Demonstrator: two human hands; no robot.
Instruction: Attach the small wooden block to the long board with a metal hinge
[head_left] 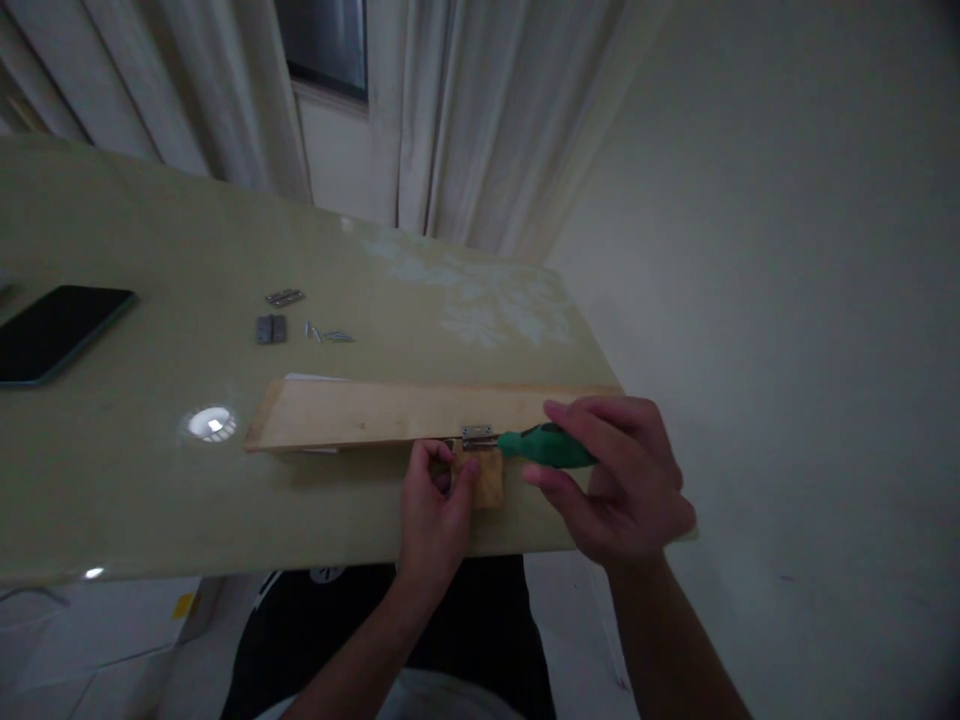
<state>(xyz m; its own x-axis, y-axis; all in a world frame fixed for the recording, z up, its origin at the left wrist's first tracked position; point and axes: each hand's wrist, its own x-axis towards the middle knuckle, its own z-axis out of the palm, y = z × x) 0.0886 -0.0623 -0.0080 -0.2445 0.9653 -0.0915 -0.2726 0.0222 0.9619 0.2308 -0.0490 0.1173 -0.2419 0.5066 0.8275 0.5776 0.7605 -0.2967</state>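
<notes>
My right hand (626, 480) grips the green handle of a screwdriver (544, 445), which points left toward a small metal hinge (477, 433). The hinge sits at the near edge of a long pale wooden board (375, 412). Against that edge lies a small wooden block (489, 480), and my left hand (439, 495) has its thumb and fingers closed on the block's left side. Whether the left fingertips also pinch something small is hidden. The screwdriver's tip is too small to make out at the hinge.
Two more hinges, one grey (271, 329) and one silvery (285, 297), lie beyond the board beside several screws (330, 335). A dark tablet or phone (60, 335) rests on the table (150, 480) at left. A wall (787, 350) closes off the right.
</notes>
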